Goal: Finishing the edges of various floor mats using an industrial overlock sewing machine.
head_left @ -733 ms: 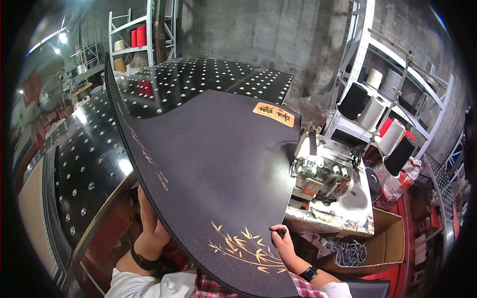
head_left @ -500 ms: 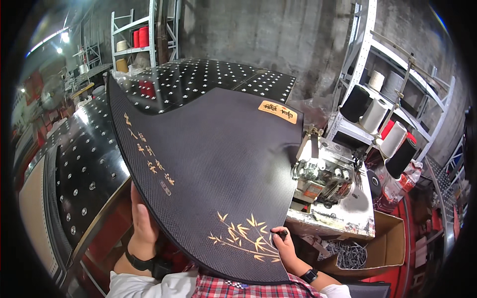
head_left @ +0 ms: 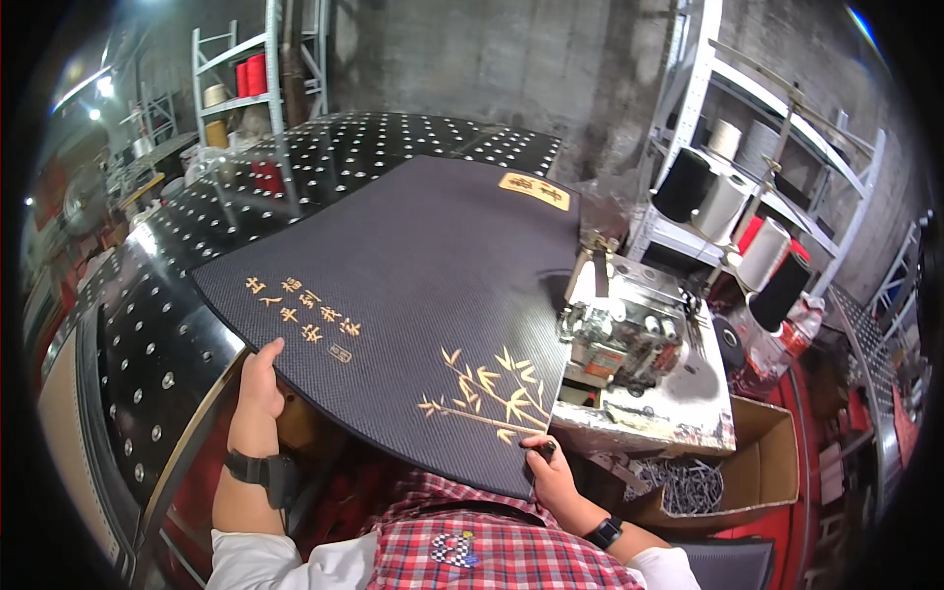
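A large dark grey mat [head_left: 413, 285] with gold characters and a gold bamboo pattern lies nearly flat over the black perforated table [head_left: 147, 285]. My left hand [head_left: 261, 379] grips its near left edge. My right hand [head_left: 546, 467] pinches its near right corner, just below the bamboo print. A gold label sits at the mat's far corner. The mat's right edge rests beside a grimy sewing machine [head_left: 624, 329].
Metal shelving [head_left: 747, 187] at the right holds black, white and red thread cones. A cardboard box [head_left: 728, 482] with dark scraps stands on the floor at the lower right. More shelving [head_left: 241, 88] with red spools stands far left.
The mat was tilted up steeply on its left side. It has been lowered and now lies almost flat on the table, with both hands still on its near edge.
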A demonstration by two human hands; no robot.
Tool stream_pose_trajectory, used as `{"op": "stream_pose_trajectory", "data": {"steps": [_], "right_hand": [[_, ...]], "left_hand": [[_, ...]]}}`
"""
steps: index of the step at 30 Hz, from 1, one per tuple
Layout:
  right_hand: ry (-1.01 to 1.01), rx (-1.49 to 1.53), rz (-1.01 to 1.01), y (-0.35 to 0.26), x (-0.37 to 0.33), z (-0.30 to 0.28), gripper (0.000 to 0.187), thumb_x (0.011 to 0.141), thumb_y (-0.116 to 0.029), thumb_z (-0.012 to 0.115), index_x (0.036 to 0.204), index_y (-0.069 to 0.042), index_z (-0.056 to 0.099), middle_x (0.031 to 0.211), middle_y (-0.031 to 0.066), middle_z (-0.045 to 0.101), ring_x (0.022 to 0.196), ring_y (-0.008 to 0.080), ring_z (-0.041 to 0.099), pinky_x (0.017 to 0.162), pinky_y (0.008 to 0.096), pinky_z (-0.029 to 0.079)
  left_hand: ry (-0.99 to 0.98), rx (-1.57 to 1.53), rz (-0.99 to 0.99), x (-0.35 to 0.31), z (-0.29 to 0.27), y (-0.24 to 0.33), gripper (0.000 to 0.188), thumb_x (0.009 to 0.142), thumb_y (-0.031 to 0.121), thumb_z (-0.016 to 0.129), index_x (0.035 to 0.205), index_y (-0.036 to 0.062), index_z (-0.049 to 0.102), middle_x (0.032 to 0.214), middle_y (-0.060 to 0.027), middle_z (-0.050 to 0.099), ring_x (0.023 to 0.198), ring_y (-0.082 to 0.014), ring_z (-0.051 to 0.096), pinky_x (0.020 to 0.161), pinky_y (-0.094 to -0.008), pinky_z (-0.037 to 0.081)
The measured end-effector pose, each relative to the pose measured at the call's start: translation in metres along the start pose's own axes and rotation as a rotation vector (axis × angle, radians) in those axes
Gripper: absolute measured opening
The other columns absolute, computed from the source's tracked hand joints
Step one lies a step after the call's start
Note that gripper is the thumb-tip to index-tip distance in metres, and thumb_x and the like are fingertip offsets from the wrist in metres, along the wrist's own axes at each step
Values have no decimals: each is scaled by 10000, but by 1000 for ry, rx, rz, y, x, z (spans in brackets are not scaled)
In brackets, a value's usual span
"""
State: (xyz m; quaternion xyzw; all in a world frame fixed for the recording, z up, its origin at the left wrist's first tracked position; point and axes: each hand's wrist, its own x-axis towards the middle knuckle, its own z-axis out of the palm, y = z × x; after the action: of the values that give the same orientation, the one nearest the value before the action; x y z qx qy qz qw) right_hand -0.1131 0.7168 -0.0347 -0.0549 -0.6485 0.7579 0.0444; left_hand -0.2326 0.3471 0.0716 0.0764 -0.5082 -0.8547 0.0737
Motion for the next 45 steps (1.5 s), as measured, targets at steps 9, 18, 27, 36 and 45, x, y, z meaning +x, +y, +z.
{"op": "stream_pose_trajectory", "data": {"steps": [9, 18, 27, 36, 45], "right_hand": [[5, 191, 125, -10, 7, -5, 129, 839, -83, 460, 966, -84, 438, 666, 19, 483, 511, 69, 419, 453, 195, 357], [218, 160, 1, 0, 11, -19, 111, 823, -63, 486, 901, -82, 410, 620, 17, 460, 470, 65, 416, 424, 189, 347], [239, 73, 20, 5, 9, -25, 77, 822, -66, 487, 847, -85, 416, 608, 7, 447, 480, 68, 408, 423, 193, 352], [238, 86, 55, 9, 9, -28, 78, 817, -63, 494, 828, -86, 421, 575, -3, 436, 456, 63, 400, 410, 194, 341], [241, 60, 78, 6, 15, -25, 90, 814, -72, 505, 827, -79, 417, 587, 2, 441, 457, 68, 402, 411, 191, 338]], "left_hand": [[98, 279, 4, 79, 5, -38, 330, 783, 153, 510, 981, -110, 479, 1026, -143, 524, 926, -223, 502, 824, -330, 366], [129, 745, 159, 135, 41, -58, 409, 781, 259, 548, 881, -130, 469, 848, -165, 525, 782, -213, 496, 696, -323, 391], [104, 1060, 444, 170, 77, -71, 322, 791, 189, 514, 940, -96, 507, 932, -243, 557, 903, -373, 518, 757, -367, 402], [224, 1129, 551, 182, 88, -78, 313, 789, 172, 498, 966, -87, 497, 930, -258, 551, 897, -387, 513, 767, -389, 397], [630, 850, 601, 186, 62, -63, 407, 791, 167, 463, 1093, -95, 388, 1086, -265, 464, 978, -386, 467, 843, -381, 362]]}}
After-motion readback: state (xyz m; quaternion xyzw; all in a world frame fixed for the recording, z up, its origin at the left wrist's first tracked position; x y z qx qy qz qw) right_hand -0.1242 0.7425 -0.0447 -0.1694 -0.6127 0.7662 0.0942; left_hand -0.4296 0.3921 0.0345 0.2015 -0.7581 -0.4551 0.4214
